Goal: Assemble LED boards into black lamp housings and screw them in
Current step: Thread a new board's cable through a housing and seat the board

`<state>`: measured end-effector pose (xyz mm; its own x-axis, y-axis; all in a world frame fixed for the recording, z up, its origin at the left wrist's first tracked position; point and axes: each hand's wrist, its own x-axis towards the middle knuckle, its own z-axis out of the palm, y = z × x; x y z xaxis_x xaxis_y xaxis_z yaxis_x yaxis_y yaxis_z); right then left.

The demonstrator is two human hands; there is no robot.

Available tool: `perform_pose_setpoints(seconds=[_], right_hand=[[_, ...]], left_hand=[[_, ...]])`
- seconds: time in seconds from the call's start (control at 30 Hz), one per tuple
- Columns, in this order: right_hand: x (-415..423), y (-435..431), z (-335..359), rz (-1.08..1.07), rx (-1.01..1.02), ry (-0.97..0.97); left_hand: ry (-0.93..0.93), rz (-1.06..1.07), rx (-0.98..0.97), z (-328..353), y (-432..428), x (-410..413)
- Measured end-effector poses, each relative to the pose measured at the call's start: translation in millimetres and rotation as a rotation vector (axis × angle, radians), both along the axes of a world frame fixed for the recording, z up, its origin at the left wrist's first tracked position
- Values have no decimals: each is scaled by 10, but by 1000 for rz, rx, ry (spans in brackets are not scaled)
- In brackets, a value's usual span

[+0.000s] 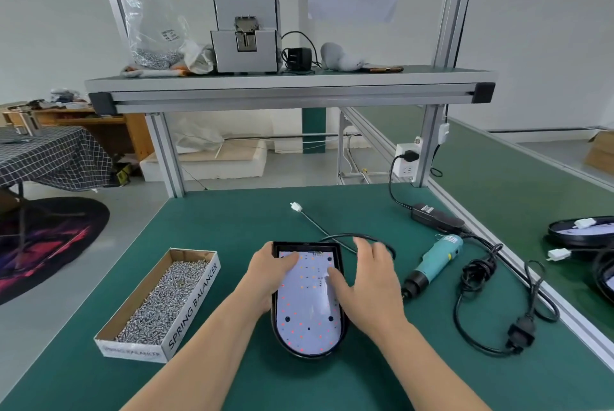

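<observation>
Centrally, LED board (307,311) inside black housing (309,355)

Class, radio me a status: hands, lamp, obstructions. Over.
Left hand grips black lamp housing. Right hand spread, thumb on LED board. Board lies in housing. Nothing blocking; screwdriver idle alongside.

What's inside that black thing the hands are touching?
A white LED board dotted with red and orange lights lies inside the black lamp housing. The left hand and right hand cover parts of it; anything beneath the board is hidden.
</observation>
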<state>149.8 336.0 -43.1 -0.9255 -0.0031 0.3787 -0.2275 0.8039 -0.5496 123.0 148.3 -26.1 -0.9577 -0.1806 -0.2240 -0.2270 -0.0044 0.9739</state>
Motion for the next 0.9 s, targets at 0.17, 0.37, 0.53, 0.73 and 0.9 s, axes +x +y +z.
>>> perform_pose_setpoints(seconds=[0.17,0.37,0.53,0.73,0.9], right_hand=[[-111,81,81,-71,99,276],[-288,137,8,115,108,-219],[-251,106,-115,68,-90,-388],[-120,-113,-166,22,62,-267],[-128,-175,-249,-54,-38,-268]], left_hand=[[-25,-28,-19,-114,-82,-39],[-39,-30,23,-201,-167,-46],[-78,4,121,-275,-246,-51],[-98,33,-30,-261,-173,-146],[-99,-4,-275,-263,-121,-196]])
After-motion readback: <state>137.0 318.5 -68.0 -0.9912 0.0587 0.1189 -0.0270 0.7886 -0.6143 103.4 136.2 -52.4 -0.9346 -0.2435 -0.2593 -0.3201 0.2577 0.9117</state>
